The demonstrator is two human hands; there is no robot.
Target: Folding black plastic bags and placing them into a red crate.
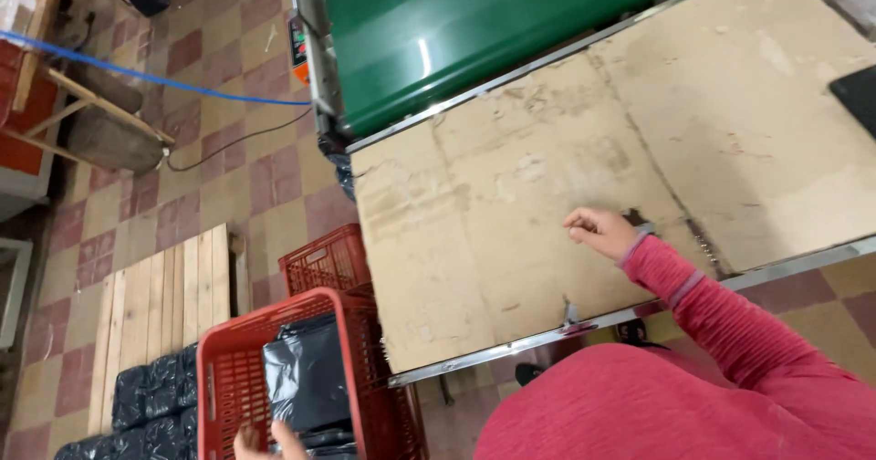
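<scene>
My right hand (598, 230), in a pink-red sleeve, rests on the worn cardboard sheet (511, 195) that covers the metal-edged table. Its fingers are curled in and hold nothing. My left hand (263, 442) shows only partly at the bottom edge, down inside a red plastic crate (228, 369). It sits just below a black plastic-wrapped packet (306, 373) that stands in the crate. I cannot make out whether it grips the packet.
A green conveyor machine (438, 31) adjoins the table's far side. A second red crate (324, 259) sits behind the first. Several black packets (151, 401) lie on a wooden pallet (164, 296). A blue hose (137, 75) crosses the tiled floor.
</scene>
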